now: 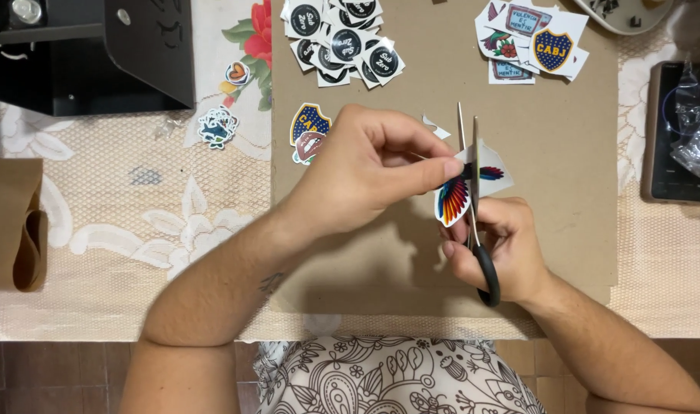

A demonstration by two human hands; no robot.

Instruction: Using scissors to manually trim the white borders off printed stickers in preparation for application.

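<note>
- The step in hand looks like trimming: the left hand (pixel 365 172) pinches a rainbow sticker (pixel 453 199) by its upper edge between thumb and fingertips, held above the cardboard sheet (pixel 564 192).
- The right hand (pixel 503 245) is closed around the black handles of the scissors (pixel 472 199); the blades point away from the person, slightly parted, with the sticker's white margin between them.
- The sticker sits between the two hands, over the middle of the cardboard, well clear of the piles.
- A small white offcut (pixel 436 126) lies just beyond the left fingers.
- Cut stickers rest near the left hand: a shield sticker (pixel 310 126) with a lips sticker (pixel 310 146) touching it.
- Round black stickers (pixel 342 38) pile at the far edge; more printed ones (pixel 530 38) lie far right.
- Judging by the remaining white border, the next move calls for turning the sticker with the left hand so the blades follow the coloured outline without nicking it.
</note>
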